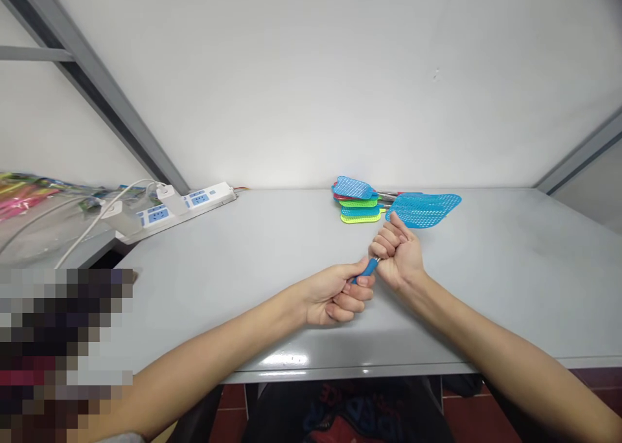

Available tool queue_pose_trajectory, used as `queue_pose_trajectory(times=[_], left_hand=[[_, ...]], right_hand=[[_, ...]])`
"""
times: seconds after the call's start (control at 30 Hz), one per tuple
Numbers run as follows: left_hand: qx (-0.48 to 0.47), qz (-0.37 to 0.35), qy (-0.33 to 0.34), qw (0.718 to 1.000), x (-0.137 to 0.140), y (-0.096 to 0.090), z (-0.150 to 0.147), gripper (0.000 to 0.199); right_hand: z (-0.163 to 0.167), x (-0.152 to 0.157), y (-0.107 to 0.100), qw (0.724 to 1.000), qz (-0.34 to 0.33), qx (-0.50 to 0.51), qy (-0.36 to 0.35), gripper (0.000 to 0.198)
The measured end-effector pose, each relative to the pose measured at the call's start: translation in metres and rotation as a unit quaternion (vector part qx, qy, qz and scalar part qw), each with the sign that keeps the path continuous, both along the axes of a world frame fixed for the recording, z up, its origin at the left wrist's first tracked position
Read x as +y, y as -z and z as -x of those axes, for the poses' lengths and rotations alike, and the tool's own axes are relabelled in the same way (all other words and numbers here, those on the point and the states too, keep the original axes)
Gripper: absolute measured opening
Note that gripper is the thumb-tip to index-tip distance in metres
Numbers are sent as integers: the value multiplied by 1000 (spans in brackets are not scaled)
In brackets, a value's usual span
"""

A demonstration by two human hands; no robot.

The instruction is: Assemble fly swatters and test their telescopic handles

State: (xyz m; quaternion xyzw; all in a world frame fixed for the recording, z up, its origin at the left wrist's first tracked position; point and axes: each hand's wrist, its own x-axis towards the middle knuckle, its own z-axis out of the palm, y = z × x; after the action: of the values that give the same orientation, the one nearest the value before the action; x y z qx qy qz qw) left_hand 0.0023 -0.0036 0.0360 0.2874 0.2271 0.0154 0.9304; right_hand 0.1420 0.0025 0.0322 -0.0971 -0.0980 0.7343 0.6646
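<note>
I hold a fly swatter in both hands above the grey table. My left hand (343, 295) is closed around its blue handle (370, 267). Just beyond it, my right hand (399, 252) is closed round the thin metal shaft, of which only a short bit shows. A large blue mesh swatter head (422, 210) appears past my right hand, in line with the handle; the join is hidden by my fingers. Behind the hands lies a stack of fly swatters (358, 203) with blue, red, green and yellow heads pointing left.
A white power strip (214, 195) with plugged-in chargers and cables lies at the table's left. Farther left are clear bags (29, 200) with colourful contents. A white wall (311, 93) rises behind the grey table (233, 242), and a pixelated patch covers the lower left.
</note>
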Motion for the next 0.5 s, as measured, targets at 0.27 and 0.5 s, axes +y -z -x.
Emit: queue_pose_trajectory(times=[0.27, 0.5], left_hand=[[7, 21, -23, 999, 9, 6, 2, 31], [7, -29, -50, 998, 7, 9, 5, 31]], right_hand=[[0, 9, 6, 999, 13, -2, -29, 42], [-9, 13, -4, 989, -75, -93, -86, 42]])
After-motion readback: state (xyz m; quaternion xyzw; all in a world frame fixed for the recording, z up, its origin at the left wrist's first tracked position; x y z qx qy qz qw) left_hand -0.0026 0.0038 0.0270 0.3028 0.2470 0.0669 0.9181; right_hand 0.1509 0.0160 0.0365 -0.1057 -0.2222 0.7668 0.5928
